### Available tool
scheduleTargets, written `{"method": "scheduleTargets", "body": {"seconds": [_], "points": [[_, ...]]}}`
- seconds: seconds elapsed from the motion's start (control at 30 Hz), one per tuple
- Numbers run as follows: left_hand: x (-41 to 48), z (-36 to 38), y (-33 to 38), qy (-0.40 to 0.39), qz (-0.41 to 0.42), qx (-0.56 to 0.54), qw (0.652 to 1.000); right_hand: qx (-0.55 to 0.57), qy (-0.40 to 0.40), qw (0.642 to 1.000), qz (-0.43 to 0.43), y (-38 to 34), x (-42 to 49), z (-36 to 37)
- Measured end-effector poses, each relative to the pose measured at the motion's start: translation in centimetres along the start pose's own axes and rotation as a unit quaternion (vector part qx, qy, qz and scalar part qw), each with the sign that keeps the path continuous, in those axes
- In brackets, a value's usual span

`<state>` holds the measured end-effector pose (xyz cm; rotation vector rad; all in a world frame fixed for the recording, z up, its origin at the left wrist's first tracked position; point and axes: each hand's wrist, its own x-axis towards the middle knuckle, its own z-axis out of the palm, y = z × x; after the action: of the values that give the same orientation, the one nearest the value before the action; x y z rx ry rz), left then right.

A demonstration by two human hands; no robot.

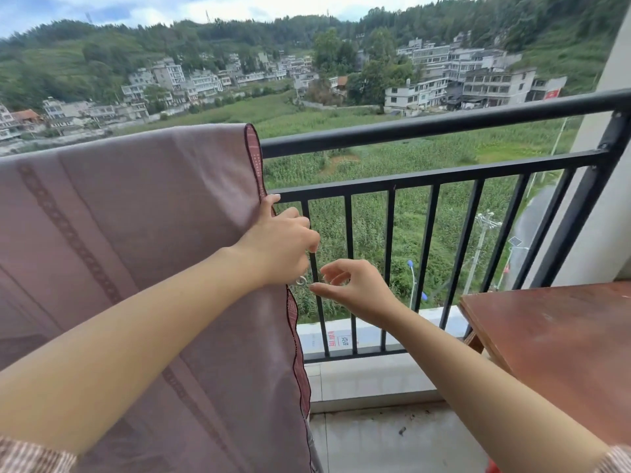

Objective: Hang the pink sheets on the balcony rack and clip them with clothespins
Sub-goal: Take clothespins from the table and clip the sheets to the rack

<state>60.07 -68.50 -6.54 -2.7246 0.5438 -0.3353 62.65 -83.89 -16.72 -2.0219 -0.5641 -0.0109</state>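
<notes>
Patterned sleeve cuffs (pixel 30 455) sit at the bottom corners of the view, with both bare forearms reaching forward from them.

Left hand (pixel 280 240): fingers curled round the dark-trimmed side edge of the pink sheet (pixel 136 216), thumb pointing up along the hem. The sheet runs up and to the left of this hand, is draped over the top bar of the black railing (pixel 426 126), and hangs down past the wrist toward the floor.

Small pale ring-shaped piece (pixel 301 280) shows just under the heel of the left hand, against the sheet's edge. Too small to identify.

Right hand (pixel 355 288): just below and to the right of the left hand, fingers loosely curled, gripping nothing. Its thumb tip points at the pale piece, very close; contact cannot be confirmed.

Vertical bars of the railing stand directly behind both hands. Brown wooden table (pixel 553 336) lies to the right of the right forearm, near the railing.
</notes>
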Motion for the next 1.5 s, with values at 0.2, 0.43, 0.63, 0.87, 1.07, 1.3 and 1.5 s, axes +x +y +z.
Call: {"method": "scheduleTargets", "body": {"seconds": [0.2,0.43,0.63,0.87,1.07,1.3,1.5], "points": [[2.5,5.5,6.2,0.038,0.026,-0.099,0.994,-0.026,0.073,0.988,0.130,6.4,-5.2,-2.3],[3.6,13.1,20.5,-0.098,0.052,-0.206,0.972,-0.102,0.128,0.941,0.295,15.8,-17.3,-7.4],[2.5,16.2,36.5,-0.220,0.113,-0.297,0.922,-0.134,0.138,0.879,0.436,22.1,-31.2,-12.2],[-0.2,16.4,54.2,-0.288,0.188,-0.340,0.875,-0.196,0.155,0.809,0.533,26.9,-45.3,-18.0],[-1.9,18.1,62.0,-0.301,0.218,-0.315,0.874,-0.283,0.105,0.764,0.569,29.7,-51.9,-20.7],[-2.0,19.8,63.7,-0.303,0.222,-0.254,0.891,-0.337,0.044,0.780,0.525,32.3,-51.6,-20.1],[-0.6,18.7,64.0,-0.362,0.237,-0.217,0.875,-0.343,0.035,0.759,0.552,32.7,-50.4,-19.7]]}}
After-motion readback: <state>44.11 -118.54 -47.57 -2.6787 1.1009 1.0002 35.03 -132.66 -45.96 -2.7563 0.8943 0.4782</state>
